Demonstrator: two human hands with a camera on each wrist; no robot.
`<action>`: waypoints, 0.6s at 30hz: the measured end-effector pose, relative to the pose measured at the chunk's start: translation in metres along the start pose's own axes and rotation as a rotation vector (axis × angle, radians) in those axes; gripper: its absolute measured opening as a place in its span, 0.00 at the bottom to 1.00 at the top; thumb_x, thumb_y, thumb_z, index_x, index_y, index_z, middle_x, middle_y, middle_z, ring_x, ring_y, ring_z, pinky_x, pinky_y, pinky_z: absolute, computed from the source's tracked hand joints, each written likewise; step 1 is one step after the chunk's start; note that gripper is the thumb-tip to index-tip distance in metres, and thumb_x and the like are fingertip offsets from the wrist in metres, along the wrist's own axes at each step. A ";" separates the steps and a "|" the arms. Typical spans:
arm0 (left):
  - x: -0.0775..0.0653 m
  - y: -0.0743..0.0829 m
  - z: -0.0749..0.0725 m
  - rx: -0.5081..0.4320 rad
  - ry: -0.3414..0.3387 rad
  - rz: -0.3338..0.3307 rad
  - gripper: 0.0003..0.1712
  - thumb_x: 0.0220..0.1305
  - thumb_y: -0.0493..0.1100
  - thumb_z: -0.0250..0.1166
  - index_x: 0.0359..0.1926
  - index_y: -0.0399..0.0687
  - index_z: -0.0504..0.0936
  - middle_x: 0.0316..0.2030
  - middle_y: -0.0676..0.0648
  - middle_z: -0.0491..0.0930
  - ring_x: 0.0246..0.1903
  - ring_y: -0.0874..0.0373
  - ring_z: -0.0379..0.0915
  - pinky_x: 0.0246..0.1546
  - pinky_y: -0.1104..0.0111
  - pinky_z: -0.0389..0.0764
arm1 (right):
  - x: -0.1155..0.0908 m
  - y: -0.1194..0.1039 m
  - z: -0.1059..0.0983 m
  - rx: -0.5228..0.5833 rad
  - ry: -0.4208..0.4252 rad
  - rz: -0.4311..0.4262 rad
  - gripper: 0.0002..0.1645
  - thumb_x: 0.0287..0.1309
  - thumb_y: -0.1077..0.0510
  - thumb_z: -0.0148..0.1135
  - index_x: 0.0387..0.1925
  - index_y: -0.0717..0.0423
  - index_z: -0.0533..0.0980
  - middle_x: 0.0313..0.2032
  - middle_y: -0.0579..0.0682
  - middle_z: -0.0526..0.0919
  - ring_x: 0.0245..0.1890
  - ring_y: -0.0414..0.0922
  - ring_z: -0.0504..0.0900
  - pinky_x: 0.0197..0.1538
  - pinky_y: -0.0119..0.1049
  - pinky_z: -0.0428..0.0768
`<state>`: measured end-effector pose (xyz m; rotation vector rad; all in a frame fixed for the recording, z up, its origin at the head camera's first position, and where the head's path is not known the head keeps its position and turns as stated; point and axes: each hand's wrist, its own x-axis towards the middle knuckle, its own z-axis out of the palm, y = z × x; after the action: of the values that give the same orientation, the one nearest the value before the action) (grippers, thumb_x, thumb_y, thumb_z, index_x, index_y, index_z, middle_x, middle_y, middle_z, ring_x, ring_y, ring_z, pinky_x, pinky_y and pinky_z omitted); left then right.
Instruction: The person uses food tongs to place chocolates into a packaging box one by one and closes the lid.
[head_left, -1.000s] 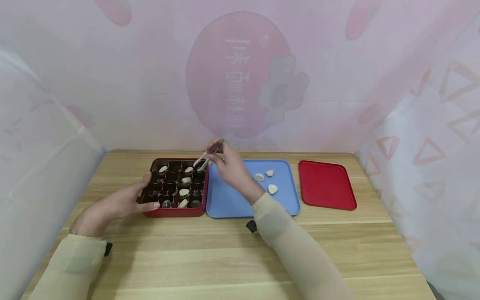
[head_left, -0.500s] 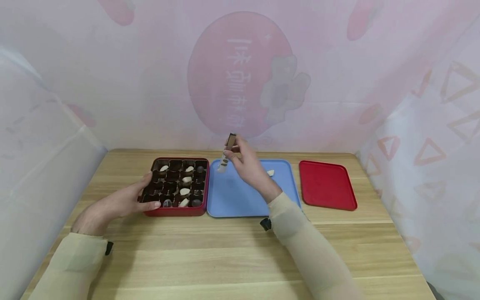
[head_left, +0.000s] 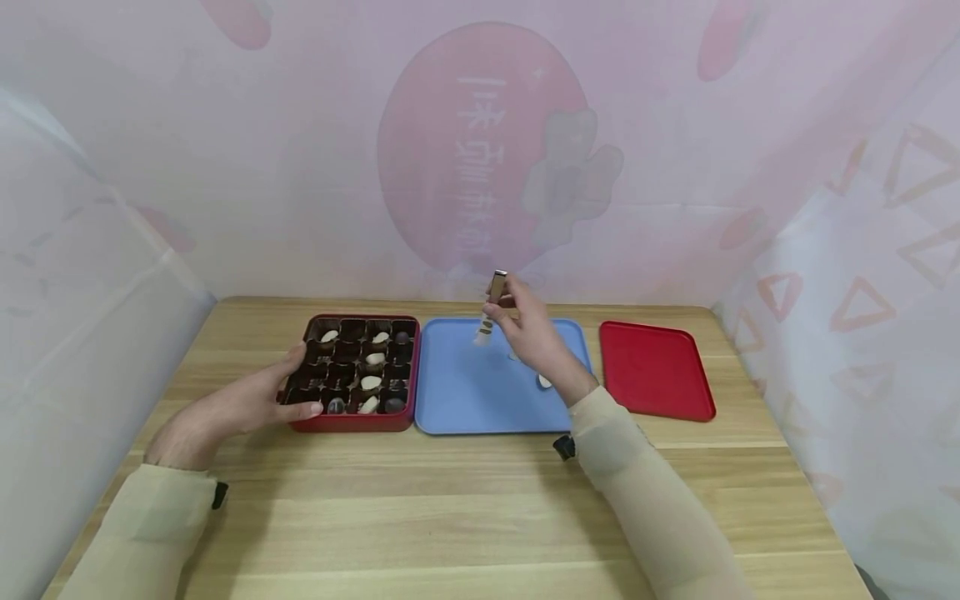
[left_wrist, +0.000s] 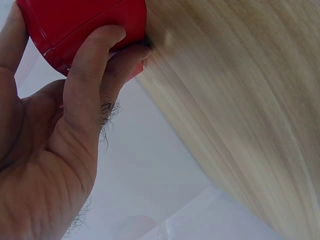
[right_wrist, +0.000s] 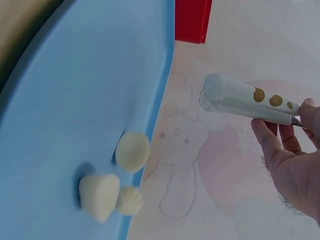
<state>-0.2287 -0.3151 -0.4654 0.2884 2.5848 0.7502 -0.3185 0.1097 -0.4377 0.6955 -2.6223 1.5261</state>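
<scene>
My right hand pinches a pair of tongs above the blue tray. In the right wrist view, the tongs have pale scalloped tips and brown dots, with nothing visible between the tips. Three cream-coloured chocolates lie on the tray there; in the head view the right hand and arm partly hide them. My left hand grips the left side of the red box, thumb along its front. Several white chocolates and some dark round chocolates sit in its dark divided insert.
A flat red lid or tray lies to the right of the blue tray. The box stands directly left of the blue tray on a wooden table. Pale printed curtains enclose the table behind and at both sides.
My right hand has moved right with the tongs, from the box's back right corner to over the blue tray. A dark chocolate now shows in that corner compartment. The left hand stays put.
</scene>
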 end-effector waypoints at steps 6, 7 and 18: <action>0.000 0.000 0.000 -0.002 0.000 -0.001 0.71 0.64 0.69 0.69 0.85 0.40 0.33 0.83 0.28 0.35 0.78 0.18 0.42 0.75 0.26 0.52 | -0.006 0.012 -0.014 -0.062 0.003 0.020 0.12 0.78 0.53 0.57 0.54 0.54 0.71 0.56 0.57 0.80 0.63 0.56 0.83 0.60 0.49 0.90; 0.000 0.000 0.000 -0.005 -0.001 -0.002 0.71 0.64 0.69 0.69 0.85 0.40 0.33 0.83 0.28 0.35 0.78 0.18 0.42 0.75 0.26 0.51 | -0.007 0.014 -0.017 -0.079 0.003 0.025 0.12 0.78 0.52 0.57 0.54 0.54 0.71 0.56 0.57 0.80 0.63 0.56 0.83 0.60 0.50 0.90; -0.001 0.002 -0.001 -0.012 -0.004 -0.005 0.71 0.65 0.68 0.69 0.85 0.41 0.33 0.83 0.28 0.35 0.78 0.18 0.41 0.74 0.25 0.51 | -0.018 0.035 -0.034 -0.153 -0.008 0.089 0.13 0.78 0.54 0.59 0.56 0.55 0.71 0.56 0.56 0.79 0.64 0.56 0.82 0.65 0.54 0.87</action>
<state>-0.2281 -0.3138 -0.4635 0.2799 2.5757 0.7619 -0.3223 0.1598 -0.4532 0.5816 -2.7737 1.3261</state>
